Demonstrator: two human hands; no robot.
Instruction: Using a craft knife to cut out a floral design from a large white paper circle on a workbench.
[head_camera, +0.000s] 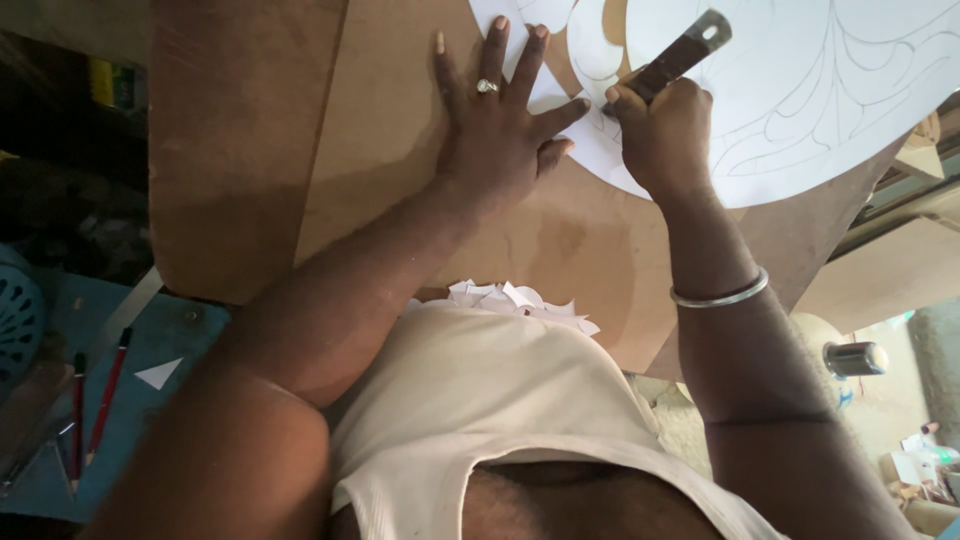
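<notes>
Red pencils (95, 405) lie on a blue surface well left of the hands. The left hand (497, 130) lies flat, fingers (495, 45) spread wide, pressing the white paper pattern (800, 90) to the brown counter (350, 150). Just beside it, the right hand (662, 135) grips a metal-handled knife (680, 55), fingers closed round it, blade end hidden at the paper. Paper scraps (515, 298) lie below the hands, at the counter's edge.

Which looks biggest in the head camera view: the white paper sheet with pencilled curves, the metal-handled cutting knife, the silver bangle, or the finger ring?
1. White paper sheet with pencilled curves, partly out of frame.
2. Metal-handled cutting knife, gripped in the right hand.
3. Silver bangle, though nearer the camera.
4. Finger ring on the left hand.
</notes>
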